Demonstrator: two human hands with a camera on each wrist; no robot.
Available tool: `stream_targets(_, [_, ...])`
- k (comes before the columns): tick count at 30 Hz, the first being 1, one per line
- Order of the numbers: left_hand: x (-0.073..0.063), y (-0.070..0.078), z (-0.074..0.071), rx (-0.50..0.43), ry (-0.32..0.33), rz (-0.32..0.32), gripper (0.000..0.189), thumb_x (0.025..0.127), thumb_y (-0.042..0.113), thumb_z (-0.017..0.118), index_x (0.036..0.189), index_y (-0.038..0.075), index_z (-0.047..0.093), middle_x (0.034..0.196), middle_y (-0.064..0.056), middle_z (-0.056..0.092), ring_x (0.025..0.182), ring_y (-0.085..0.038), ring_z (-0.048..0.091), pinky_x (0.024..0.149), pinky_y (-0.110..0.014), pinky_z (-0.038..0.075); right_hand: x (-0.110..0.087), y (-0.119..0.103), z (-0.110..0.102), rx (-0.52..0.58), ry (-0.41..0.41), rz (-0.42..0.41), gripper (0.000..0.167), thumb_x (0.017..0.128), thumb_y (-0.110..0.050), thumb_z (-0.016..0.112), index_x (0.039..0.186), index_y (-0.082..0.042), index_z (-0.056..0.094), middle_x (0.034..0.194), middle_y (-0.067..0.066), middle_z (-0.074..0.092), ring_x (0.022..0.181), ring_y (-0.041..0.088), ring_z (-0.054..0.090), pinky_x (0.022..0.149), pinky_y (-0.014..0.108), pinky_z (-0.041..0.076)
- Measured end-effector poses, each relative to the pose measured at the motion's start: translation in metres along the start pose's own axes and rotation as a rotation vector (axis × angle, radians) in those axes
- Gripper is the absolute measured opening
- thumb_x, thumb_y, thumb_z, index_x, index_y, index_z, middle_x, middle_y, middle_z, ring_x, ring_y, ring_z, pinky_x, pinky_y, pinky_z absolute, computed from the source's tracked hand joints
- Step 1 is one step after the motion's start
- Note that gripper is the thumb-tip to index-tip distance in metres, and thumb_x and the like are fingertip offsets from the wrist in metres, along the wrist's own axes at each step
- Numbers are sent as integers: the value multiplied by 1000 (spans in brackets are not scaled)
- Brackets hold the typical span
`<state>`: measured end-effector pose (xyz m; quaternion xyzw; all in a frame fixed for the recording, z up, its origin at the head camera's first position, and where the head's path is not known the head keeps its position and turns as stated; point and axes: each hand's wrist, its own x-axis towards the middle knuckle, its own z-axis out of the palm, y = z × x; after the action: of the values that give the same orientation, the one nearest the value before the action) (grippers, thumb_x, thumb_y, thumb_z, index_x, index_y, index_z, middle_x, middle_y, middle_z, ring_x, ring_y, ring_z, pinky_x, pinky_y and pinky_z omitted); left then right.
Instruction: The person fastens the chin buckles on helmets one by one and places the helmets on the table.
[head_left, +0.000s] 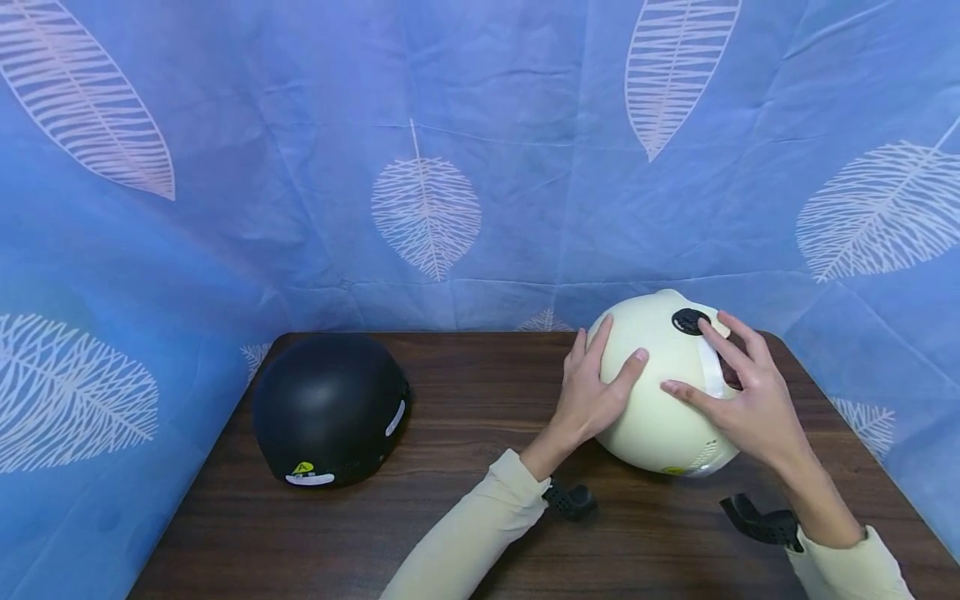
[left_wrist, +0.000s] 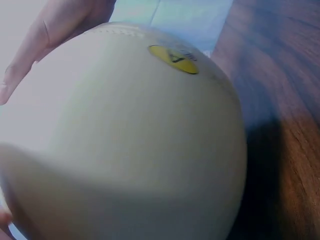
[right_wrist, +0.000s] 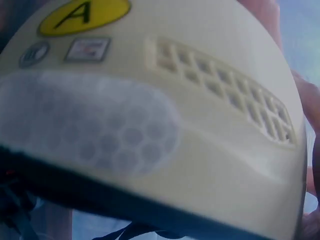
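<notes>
A cream helmet point(head_left: 645, 408) with a black round vent is tipped on its side at the table's right, its rim facing right. Against its left side rests my left hand point(head_left: 588, 396), fingers and thumb spread fairly straight over the shell. My right hand point(head_left: 750, 400) holds the rim side, thumb on the shell and two fingertips near the vent; its other fingers are partly hidden. The left wrist view shows a yellow "A" sticker point(left_wrist: 173, 59) on the shell. From the right wrist, a slotted grille point(right_wrist: 225, 85) and a pale reflective patch point(right_wrist: 90, 122) show.
A black helmet point(head_left: 330, 400) stands at the left of the dark wooden table point(head_left: 480, 400). Behind the table hangs a blue cloth point(head_left: 510, 208) with white leaf prints. Black wrist mounts point(head_left: 761, 521) stick out below both hands.
</notes>
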<state>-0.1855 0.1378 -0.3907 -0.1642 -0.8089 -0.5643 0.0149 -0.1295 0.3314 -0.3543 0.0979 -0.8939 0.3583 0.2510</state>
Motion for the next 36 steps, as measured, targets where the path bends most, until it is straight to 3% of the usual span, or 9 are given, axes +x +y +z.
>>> stream_targets(2, [1,-2,-3,2,6,-27,69,93,63,49,155,47,22,164,-8,18,148,-37,23,103,-63,38,0,-4,5,-1,-7,-35,91,69,-15,90,149,-12,47,159,15,29,138,49,32,103,57,38])
stream_targets(4, [0,-3,-5,-1,6,-50,72,91,66,51,154,50,19,164,-7,19,147,-36,24,101,-63,39,0,-8,8,0,-10,-60,92,68,-14,91,148,-11,47,159,16,28,141,49,28,90,74,30])
stream_targets(9, [0,-9,-8,0,5,-64,78,86,71,55,151,57,16,164,-1,20,147,-34,25,99,-62,41,-1,-13,15,-15,-5,-111,93,65,-12,92,147,-11,49,159,15,30,140,45,31,92,65,34])
stream_targets(14, [-2,-15,-11,16,13,-64,74,88,69,53,151,55,19,163,2,23,145,-33,29,99,-61,41,-2,-16,20,-47,5,-170,92,63,-11,92,146,-12,51,158,12,32,133,43,41,95,20,33])
stream_targets(16, [-2,-18,-12,5,17,-61,73,89,68,52,152,54,19,162,2,24,145,-33,30,100,-60,41,-3,-18,21,-46,15,-181,89,63,-10,92,144,-11,54,158,12,33,124,28,50,88,10,29])
stream_targets(20, [-3,-24,-14,-27,27,-57,71,90,67,51,152,53,20,162,1,25,144,-32,33,102,-59,40,-8,-18,21,-22,22,-180,83,64,-4,91,140,-9,58,157,13,35,102,-6,53,83,8,32])
stream_targets(22, [-2,-26,-15,-41,33,-55,70,90,66,51,152,54,20,161,0,26,143,-32,34,104,-58,39,-12,-17,20,3,15,-168,80,65,-2,89,139,-11,59,156,12,35,97,-14,50,85,7,33])
stream_targets(29, [-3,-32,-18,-77,57,-47,70,92,64,52,153,51,20,159,-2,31,138,-27,41,106,-52,40,-23,-8,19,75,-80,-148,81,71,3,85,143,-15,54,149,6,45,129,-7,41,92,4,31])
stream_targets(36, [-4,-38,-24,-85,63,-44,72,93,63,50,156,45,19,159,-3,32,140,-26,39,109,-51,37,-27,-6,25,84,-146,-100,79,79,0,81,148,-20,49,135,-25,51,117,-11,50,80,5,44])
